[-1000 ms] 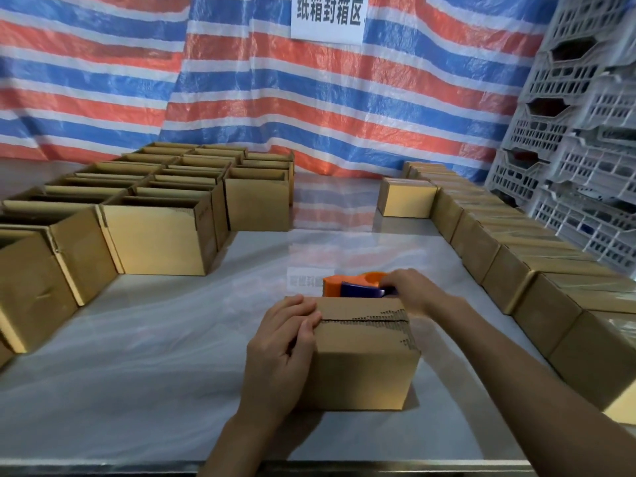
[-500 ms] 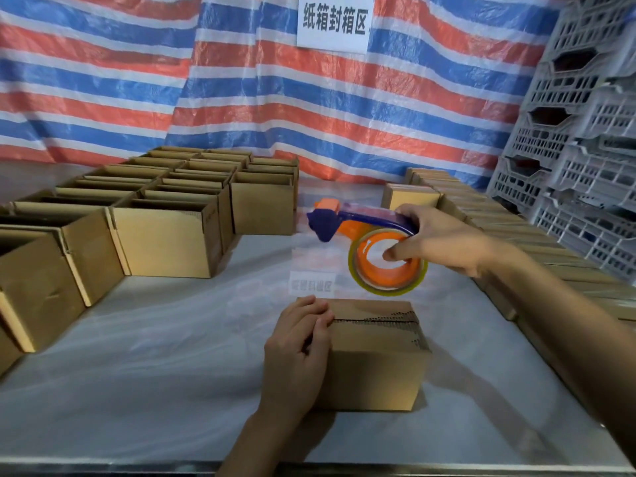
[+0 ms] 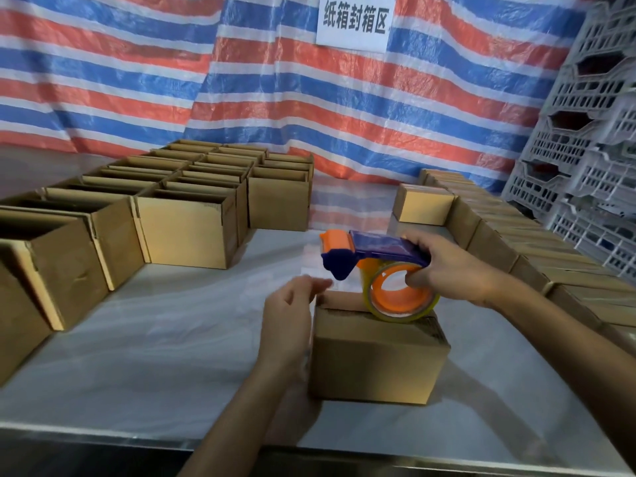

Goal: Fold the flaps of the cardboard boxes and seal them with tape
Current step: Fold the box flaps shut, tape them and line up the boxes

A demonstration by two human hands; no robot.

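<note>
A small closed cardboard box (image 3: 375, 356) stands on the table in front of me. My right hand (image 3: 451, 266) grips a blue and orange tape dispenser (image 3: 375, 256) by its handle, a finger through the orange core of the tape roll (image 3: 399, 297). The roll hangs just over the box's top, toward its far right side. My left hand (image 3: 289, 318) is at the box's left side with relaxed, blurred fingers reaching toward the dispenser's blue front end; it holds nothing that I can see.
Several open-topped cardboard boxes (image 3: 186, 228) fill the left and far left of the table (image 3: 172, 356). A row of closed boxes (image 3: 495, 235) runs along the right. White plastic crates (image 3: 585, 149) are stacked at the right. A striped tarp (image 3: 206, 80) hangs behind.
My right hand lifted the dispenser from behind the box, then lowered it over the box's top. My left hand left the box's top left edge and rose toward the dispenser's front.
</note>
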